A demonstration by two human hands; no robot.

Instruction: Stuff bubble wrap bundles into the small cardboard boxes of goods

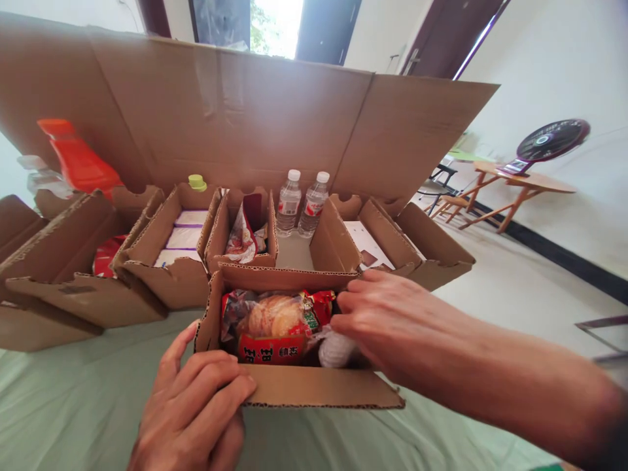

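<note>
A small open cardboard box (318, 387) stands in front of me. In it lies a red and clear snack packet (275, 320) with round crackers showing. Next to the packet, at the right end, is a white round bundle (336, 348) in thin clear plastic. My left hand (201, 399) grips the box at its near left corner, fingers over the front wall. Over the right end of the box, my right hand (363, 311) is closed, its fingers curled down beside the bundle. Whatever those fingers pinch, if anything, is hidden.
Behind stands a row of cardboard compartments (169, 281) on a green cloth (122, 386). They hold white purple-edged packs (181, 239), two clear bottles (289, 206) and a red bottle (81, 160). A tall cardboard panel (294, 118) rises behind them. A fan (549, 140) stands on a wooden table at right.
</note>
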